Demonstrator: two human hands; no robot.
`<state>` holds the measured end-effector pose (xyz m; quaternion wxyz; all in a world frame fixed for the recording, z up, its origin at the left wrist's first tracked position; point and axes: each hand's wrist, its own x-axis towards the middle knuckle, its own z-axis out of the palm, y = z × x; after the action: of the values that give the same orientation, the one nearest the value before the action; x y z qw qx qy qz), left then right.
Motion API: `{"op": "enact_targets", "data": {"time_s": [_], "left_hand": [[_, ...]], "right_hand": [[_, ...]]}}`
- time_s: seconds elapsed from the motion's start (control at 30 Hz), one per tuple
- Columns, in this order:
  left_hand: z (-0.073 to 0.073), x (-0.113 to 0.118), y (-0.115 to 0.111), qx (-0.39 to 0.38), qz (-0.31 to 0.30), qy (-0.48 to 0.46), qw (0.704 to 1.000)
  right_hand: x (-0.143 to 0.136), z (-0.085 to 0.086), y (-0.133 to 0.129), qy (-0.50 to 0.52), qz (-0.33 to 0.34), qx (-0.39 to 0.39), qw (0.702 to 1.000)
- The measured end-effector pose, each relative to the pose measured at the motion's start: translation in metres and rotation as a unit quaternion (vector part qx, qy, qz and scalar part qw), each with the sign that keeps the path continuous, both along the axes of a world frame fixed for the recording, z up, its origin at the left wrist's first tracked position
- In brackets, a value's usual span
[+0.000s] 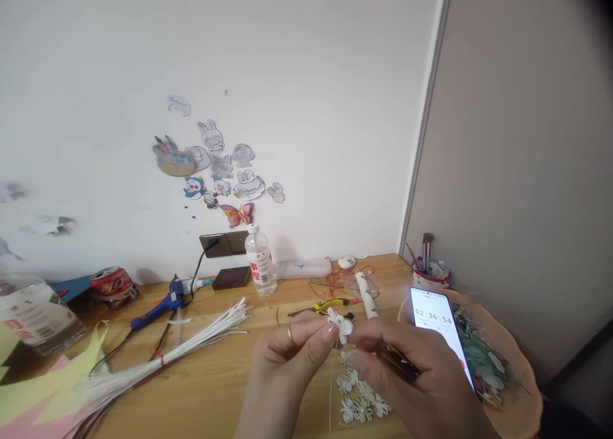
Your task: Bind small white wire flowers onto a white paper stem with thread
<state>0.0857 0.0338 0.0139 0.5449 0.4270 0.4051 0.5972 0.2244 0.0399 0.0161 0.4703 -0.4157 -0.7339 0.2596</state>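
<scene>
Between the fingertips of both hands is a small white coiled-cord flower (343, 327), with a thin white strand hanging down from it. My left hand (297, 356), a ring on one finger, pinches its left side. My right hand (407, 362) has thumb and forefinger at its right edge; part of its grip is hidden. Below on the wooden table (215, 388) lie several finished-looking white cord flowers (359, 397), partly covered by my right hand. Yellow-handled pliers (330, 306) rest just behind the hands.
Left of the hands lie a bundle of white strips (191, 343) and a blue glue gun (160, 305). A water bottle (261, 263) stands at the back. On the right, a phone (438, 321) showing a timer leans by a peach-coloured tray (524, 375) and a brush pot (431, 276).
</scene>
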Motion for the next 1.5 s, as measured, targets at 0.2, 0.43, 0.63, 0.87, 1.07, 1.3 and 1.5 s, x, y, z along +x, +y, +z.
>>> {"op": "enact_targets", "data": {"time_s": [0.2, 0.43, 0.63, 0.87, 1.07, 1.3, 1.5], "left_hand": [[0.001, 0.001, 0.000, 0.008, -0.017, 0.009, 1.000], [0.002, 0.002, 0.002, 0.010, -0.005, 0.011, 1.000], [0.001, -0.002, 0.005, -0.067, 0.017, 0.020, 0.997], [0.000, -0.004, 0.007, -0.074, -0.025, -0.017, 0.997], [0.003, -0.005, 0.006, -0.068, -0.056, -0.028, 0.996], [0.007, -0.009, 0.009, -0.070, -0.068, 0.045, 0.994], [0.006, -0.010, 0.011, -0.066, -0.111, 0.034, 0.991]], "right_hand": [[-0.001, 0.004, -0.001, 0.048, 0.022, -0.051, 0.997], [-0.002, 0.007, 0.000, 0.043, 0.037, -0.109, 0.992], [-0.001, 0.009, 0.000, 0.019, 0.059, -0.138, 0.989], [-0.001, 0.011, 0.000, 0.063, 0.103, -0.238, 0.964], [0.000, 0.009, 0.004, 0.111, 0.132, -0.282, 0.944], [0.003, 0.003, 0.011, 0.063, 0.139, -0.230, 0.961], [-0.003, 0.001, 0.010, -0.002, 0.118, -0.203, 0.972]]}}
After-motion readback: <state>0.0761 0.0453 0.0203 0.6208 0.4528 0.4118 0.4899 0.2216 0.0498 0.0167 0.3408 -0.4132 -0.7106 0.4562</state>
